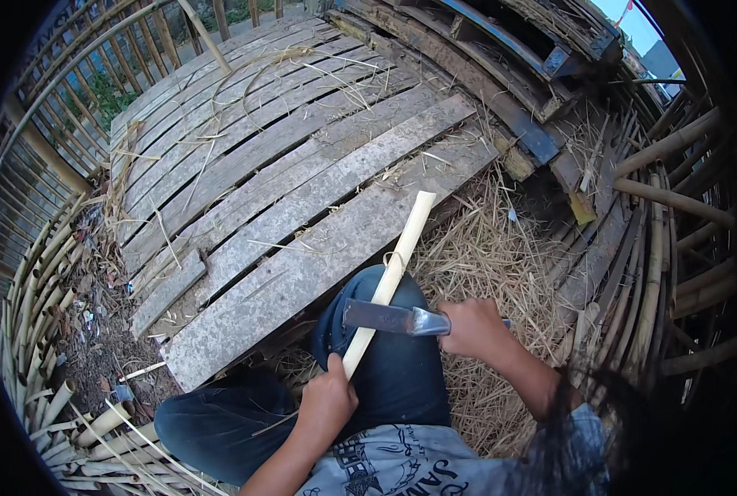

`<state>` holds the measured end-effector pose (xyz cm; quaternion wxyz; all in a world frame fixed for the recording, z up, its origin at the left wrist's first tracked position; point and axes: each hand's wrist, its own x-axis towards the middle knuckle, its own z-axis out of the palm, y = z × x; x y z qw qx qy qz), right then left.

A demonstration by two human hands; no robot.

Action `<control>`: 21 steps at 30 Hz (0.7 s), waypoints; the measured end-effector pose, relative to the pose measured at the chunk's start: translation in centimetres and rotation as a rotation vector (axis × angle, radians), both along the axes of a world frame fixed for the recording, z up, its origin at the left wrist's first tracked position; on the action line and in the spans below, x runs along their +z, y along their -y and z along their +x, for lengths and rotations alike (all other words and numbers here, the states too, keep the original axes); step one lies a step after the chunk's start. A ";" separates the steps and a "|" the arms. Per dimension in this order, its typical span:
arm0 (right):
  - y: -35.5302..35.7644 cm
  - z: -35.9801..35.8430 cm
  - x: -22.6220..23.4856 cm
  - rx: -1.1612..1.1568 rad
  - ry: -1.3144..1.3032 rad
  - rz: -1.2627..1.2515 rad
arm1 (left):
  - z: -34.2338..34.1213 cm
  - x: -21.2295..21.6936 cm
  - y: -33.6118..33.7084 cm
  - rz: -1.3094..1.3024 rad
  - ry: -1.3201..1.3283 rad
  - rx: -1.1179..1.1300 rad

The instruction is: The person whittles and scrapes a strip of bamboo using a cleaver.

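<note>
Largest is the slatted platform; straw-like shavings lie thick to its right. In front of it we see a bent knee in jeans, and over that the strip, pale and slender, slants up and away, its far end showing against the platform's near edge. We judge it light, stiff lengthwise but a little springy, smooth without being slippery, and apt to split along its grain or leave splinters. We would take hold near the lower end, as the left grip does, wrapped firmly round it, below where the knife crosses. Whether the knife's edge bites in, we cannot tell. The right grip is closed round the knife's handle. Smallest, a thin curl loops at the strip, beyond the knife.
</note>
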<state>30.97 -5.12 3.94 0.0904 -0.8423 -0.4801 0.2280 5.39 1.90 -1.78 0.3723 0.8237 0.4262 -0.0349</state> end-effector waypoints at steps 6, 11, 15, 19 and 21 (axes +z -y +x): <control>0.5 2.9 0.0 -0.026 0.254 0.011 | 0.4 1.0 0.7 -0.045 0.024 -0.059; -0.2 1.4 1.2 0.296 0.163 -0.240 | 0.1 0.5 0.6 -0.020 0.014 -0.039; 0.4 2.5 0.8 0.071 0.179 -0.045 | 0.4 -0.2 0.6 -0.022 0.025 -0.047; 0.1 3.5 0.3 0.076 0.160 -0.069 | -0.2 0.4 0.7 -0.030 0.029 -0.023; 0.9 2.7 -0.9 -0.045 0.140 0.069 | 0.6 0.6 0.6 -0.062 0.029 -0.020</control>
